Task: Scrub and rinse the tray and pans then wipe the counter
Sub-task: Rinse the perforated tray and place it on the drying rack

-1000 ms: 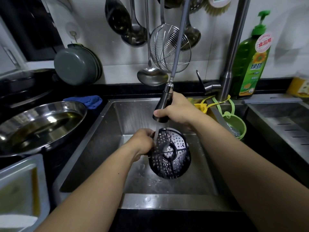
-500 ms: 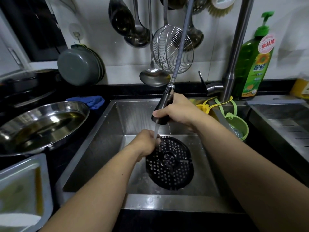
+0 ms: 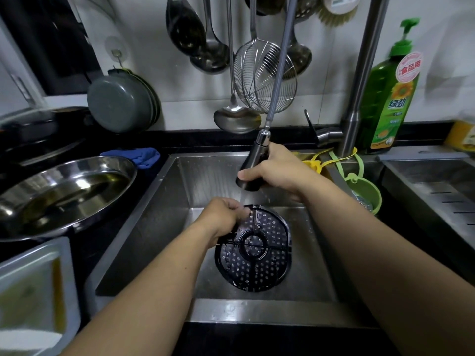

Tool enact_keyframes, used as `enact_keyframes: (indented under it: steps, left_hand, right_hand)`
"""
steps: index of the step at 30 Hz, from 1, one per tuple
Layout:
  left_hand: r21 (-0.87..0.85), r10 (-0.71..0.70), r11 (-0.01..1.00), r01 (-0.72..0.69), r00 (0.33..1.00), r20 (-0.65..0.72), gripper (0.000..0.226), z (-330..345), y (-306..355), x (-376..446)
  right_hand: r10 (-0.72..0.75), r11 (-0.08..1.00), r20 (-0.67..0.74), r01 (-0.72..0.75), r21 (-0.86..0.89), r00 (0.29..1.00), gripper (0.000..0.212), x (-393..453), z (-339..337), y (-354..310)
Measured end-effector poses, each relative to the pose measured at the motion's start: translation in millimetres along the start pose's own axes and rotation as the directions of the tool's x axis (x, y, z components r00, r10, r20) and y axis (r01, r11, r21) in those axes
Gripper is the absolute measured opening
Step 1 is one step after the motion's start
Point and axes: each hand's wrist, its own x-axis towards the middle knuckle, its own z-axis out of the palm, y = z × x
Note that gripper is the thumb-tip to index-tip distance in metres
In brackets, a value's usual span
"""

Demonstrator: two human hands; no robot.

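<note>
One perforated tray [image 3: 253, 249] is what's getting rinsed right now, a dark round plate full of little holes with a raised ring in the middle and ribs running out to the rim. It's tilted up on edge inside the sink [image 3: 159, 227], lower rim down near the basin floor, top edge leaning toward the left hand.

Handling-wise I'd guess it's light and stiff, thin coated metal probably, so no flex to worry about. Wet and maybe soapy, though, so that flat face will be slick. Best place to take it is the rim or one of the ribs, where fingers can hook through or over an edge instead of pinching a smooth surface. It won't break if it drops, but it could clatter and chip its coating.

The left hand [image 3: 221, 219] has the upper left rim, fingers curled over the edge and gripping it, wrist bent down, forearm coming in low from the near left. The right hand [image 3: 276, 173] is higher and further back, wrapped around the pull-out sprayer head [image 3: 253, 168], thumb across the front, nozzle aimed down so the water lands on the top of the tray right by the left fingers.

Off to the left on the counter a steel pan [image 3: 64, 191] sits waiting, looks untouched so far, with a blue cloth [image 3: 136, 155] behind it.
</note>
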Motion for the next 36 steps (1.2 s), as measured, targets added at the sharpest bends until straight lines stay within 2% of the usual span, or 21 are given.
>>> enact_keyframes:
  steps: [2,4,9,13,18,20,23,27,29,31,33,34,36]
  left_hand:
    - [0.052,-0.007,0.999,0.007,1.000,-0.006,0.029,-1,-1,1]
    - [0.077,-0.021,0.997,0.022,1.000,-0.017,0.026,-1,0,1]
    - [0.087,-0.021,0.996,0.026,0.998,-0.050,0.033,-1,4,-3]
    - [-0.004,-0.017,1.000,0.016,0.994,-0.108,0.032,-2,5,-1]
    - [-0.153,-0.027,0.988,-0.008,0.974,-0.226,0.020,-6,3,6]
    - [-0.218,-0.053,0.976,-0.004,0.965,-0.256,0.020,-8,2,8]
    - [-0.309,-0.103,0.950,0.029,0.969,-0.223,0.021,-10,3,9]
    - [-0.359,-0.133,0.930,0.079,0.983,-0.127,0.020,-8,7,5]
    - [-0.375,-0.121,0.923,0.082,0.989,-0.081,0.032,-8,10,1]
    - [-0.384,-0.112,0.919,0.092,0.993,-0.031,0.053,-5,12,-3]
    - [-0.331,-0.096,0.939,0.093,0.995,0.010,0.063,-1,14,-8]
    - [-0.286,-0.101,0.953,0.099,0.995,0.010,0.060,0,16,-11]
    - [-0.199,-0.114,0.974,0.110,0.993,-0.005,0.039,1,14,-13]
  right_hand:
    - [-0.011,1.000,-0.002,0.011,-0.009,1.000,0.039,-2,2,-2]
    - [-0.002,0.999,-0.043,0.000,-0.053,0.999,0.039,-1,-1,1]
    - [0.036,0.981,-0.147,-0.063,-0.185,0.989,0.049,5,-19,13]
    - [0.060,0.974,-0.117,-0.084,-0.209,0.991,0.046,8,-23,13]
    - [0.094,0.947,-0.089,-0.117,-0.298,0.992,0.036,6,-39,11]
    - [0.111,0.955,-0.058,-0.123,-0.269,0.992,0.034,3,-44,9]
    - [0.131,0.977,0.022,-0.125,-0.175,0.991,0.034,2,-34,4]
    - [0.071,0.990,0.046,-0.065,-0.125,0.996,0.034,4,-11,-3]
    - [0.041,0.993,0.016,-0.039,-0.116,0.999,0.039,6,-1,-1]
    - [0.020,0.997,-0.029,-0.022,-0.078,0.999,0.043,7,6,3]
    - [0.030,0.997,-0.071,-0.035,-0.065,0.997,0.043,11,4,8]
    - [0.041,0.996,-0.085,-0.047,-0.072,0.996,0.043,12,1,11]
    - [0.051,0.992,-0.119,-0.063,-0.105,0.992,0.044,14,-7,16]
